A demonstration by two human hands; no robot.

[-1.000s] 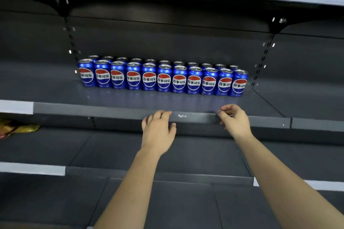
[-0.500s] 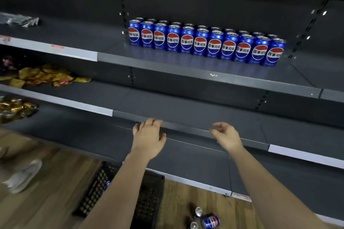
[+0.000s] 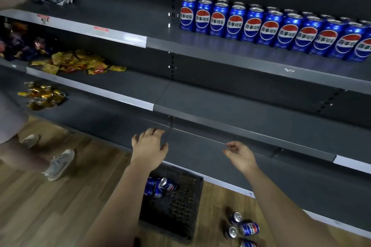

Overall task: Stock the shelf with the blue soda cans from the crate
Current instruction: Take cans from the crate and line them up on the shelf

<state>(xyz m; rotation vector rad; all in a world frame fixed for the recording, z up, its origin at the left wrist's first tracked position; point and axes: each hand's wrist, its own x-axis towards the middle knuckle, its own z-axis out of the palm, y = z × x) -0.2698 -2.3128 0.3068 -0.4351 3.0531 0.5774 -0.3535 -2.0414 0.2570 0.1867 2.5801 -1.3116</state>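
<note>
Lying below left grip: soda cans

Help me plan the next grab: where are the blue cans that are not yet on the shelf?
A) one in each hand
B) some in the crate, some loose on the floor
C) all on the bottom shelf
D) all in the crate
B: crate cans lie in the crate, and floor cans lie loose on the floor beside it.
</note>
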